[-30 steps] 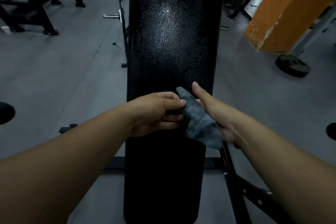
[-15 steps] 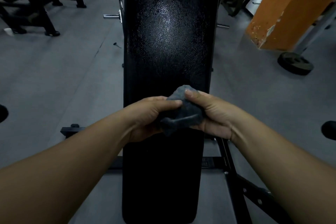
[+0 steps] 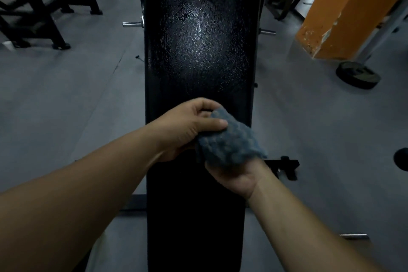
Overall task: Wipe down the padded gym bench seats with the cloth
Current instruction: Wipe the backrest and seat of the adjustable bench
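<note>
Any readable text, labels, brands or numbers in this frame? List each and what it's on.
None can be read.
The bench pad, the cloth and the orange pillar show no words, numbers or logos.
The weight plate on the floor is too dark and small to tell whether it bears any marking.

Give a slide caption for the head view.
The left hand pinches a grey cloth draped over the right hand, above the black padded bench.
</note>
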